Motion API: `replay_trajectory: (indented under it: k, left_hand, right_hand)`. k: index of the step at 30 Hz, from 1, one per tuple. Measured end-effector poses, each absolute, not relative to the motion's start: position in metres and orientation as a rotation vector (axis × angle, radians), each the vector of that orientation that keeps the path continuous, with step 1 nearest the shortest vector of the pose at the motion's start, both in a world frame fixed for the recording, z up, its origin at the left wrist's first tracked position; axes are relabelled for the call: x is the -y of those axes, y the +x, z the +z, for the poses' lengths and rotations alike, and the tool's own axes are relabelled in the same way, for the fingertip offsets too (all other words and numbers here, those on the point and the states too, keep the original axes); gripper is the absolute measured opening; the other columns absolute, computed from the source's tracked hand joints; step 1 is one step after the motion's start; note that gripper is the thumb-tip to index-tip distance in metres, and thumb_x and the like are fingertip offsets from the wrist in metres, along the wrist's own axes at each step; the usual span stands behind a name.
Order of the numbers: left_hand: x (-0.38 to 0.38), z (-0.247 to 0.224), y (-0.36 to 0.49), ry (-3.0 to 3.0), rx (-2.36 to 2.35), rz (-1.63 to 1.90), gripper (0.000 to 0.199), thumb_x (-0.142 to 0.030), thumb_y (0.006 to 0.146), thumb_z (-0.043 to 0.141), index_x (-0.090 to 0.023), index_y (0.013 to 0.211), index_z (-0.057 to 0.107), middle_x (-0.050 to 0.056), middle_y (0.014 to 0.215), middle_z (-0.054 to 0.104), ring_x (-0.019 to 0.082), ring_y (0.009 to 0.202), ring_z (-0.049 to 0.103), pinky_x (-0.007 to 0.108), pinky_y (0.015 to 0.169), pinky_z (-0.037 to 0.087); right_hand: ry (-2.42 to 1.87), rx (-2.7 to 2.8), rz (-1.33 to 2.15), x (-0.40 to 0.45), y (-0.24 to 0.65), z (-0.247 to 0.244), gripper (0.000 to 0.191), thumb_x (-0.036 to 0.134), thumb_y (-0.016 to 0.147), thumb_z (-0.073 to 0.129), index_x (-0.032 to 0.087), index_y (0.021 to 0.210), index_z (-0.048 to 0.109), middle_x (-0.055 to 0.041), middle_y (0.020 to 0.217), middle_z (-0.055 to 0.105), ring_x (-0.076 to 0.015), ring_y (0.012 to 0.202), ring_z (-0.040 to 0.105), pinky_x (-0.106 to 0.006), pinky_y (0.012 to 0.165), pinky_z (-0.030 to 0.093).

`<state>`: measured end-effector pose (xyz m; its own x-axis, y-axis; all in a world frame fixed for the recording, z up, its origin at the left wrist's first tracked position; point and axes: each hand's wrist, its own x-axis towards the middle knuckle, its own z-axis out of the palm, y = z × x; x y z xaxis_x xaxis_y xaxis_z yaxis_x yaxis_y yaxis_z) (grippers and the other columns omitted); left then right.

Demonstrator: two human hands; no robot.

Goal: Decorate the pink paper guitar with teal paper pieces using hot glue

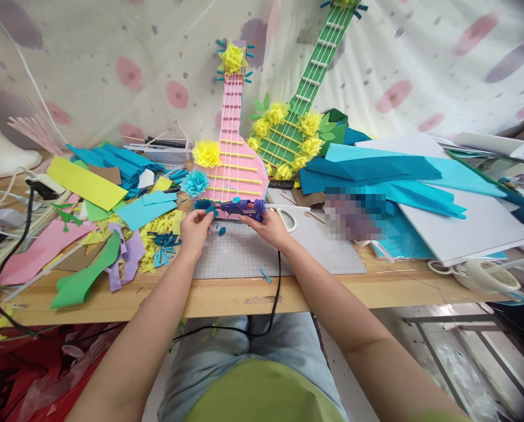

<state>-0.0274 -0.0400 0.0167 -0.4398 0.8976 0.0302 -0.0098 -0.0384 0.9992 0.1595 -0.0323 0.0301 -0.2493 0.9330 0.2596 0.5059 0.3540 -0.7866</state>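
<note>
Teal paper [211, 209] is pinched between the thumb and fingertips of the left hand [194, 230]. Fingers of the right hand [268, 227] are wrapped round a dark blue glue gun [254, 210], its nozzle pointing toward the paper and 1 white glue stick [291, 207] poking out of its back end. Below the 2 hands lies a grey cutting mat [240, 258], with small blue scraps [266, 275] on it; a black cord [279, 287] hangs over the table [345, 293] edge. Just beyond is a pink guitar [240, 167], bearing 1 light blue flower [194, 183] and 2 yellow flowers [207, 153]. Behind it, to the right, a green guitar [306, 88] stands tilted. Farther right, blue sheets [367, 170] overlap white board [468, 228]; at left, a green strip [86, 272] lies among scattered cuttings.
</note>
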Motion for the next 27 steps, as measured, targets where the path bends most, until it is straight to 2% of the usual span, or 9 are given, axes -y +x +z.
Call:
replay_trajectory:
  k: [13,17,22,24,27]
  left_hand:
    - [0.041,0.018,-0.026,1.0,-1.494,1.553,0.015,-0.025,0.059,0.067,-0.017,0.061,0.056,-0.005,0.047,0.049,0.007,0.041,0.043,0.018,0.037,0.033]
    - [0.04,0.018,-0.027,0.963,-1.483,1.564,0.014,-0.023,0.058,0.068,-0.017,0.062,0.056,-0.006,0.048,0.05,0.007,0.041,0.044,0.018,0.036,0.032]
    - [0.039,0.017,-0.028,0.949,-1.454,1.602,0.016,-0.024,0.059,0.068,-0.016,0.067,0.057,-0.006,0.05,0.052,0.005,0.04,0.043,0.016,0.034,0.032]
    - [0.038,0.017,-0.029,0.952,-1.444,1.626,0.017,-0.026,0.059,0.069,-0.016,0.069,0.057,-0.006,0.052,0.053,0.005,0.04,0.044,0.016,0.034,0.032]
    - [0.037,0.016,-0.03,0.954,-1.448,1.671,0.017,-0.027,0.062,0.067,-0.016,0.071,0.057,-0.006,0.051,0.052,0.006,0.04,0.044,0.017,0.034,0.032]
  right_hand:
    - [-1.193,1.784,0.777,0.027,0.161,0.026,0.039,0.054,0.075,0.059,0.019,0.087,0.067,-0.0022,0.071,0.066,-0.0157,0.066,0.06,-0.026,0.061,0.045]
    - [-1.161,1.591,0.748,0.023,0.181,0.032,0.038,0.054,0.071,0.062,0.017,0.078,0.067,-0.0014,0.065,0.062,-0.0124,0.058,0.054,-0.025,0.057,0.044]
    - [-1.321,1.316,0.581,0.009,0.238,0.035,0.042,0.057,0.07,0.059,0.016,0.071,0.064,0.0019,0.05,0.052,-0.0094,0.044,0.043,-0.025,0.048,0.038]
    - [-1.454,1.334,0.521,0.003,0.256,0.03,0.043,0.058,0.07,0.06,0.015,0.072,0.065,0.0008,0.05,0.054,-0.0117,0.046,0.047,-0.026,0.051,0.039]
    - [-1.696,1.455,0.451,-0.004,0.265,0.02,0.043,0.054,0.07,0.063,0.013,0.081,0.067,-0.007,0.067,0.066,-0.0194,0.064,0.06,-0.03,0.062,0.044]
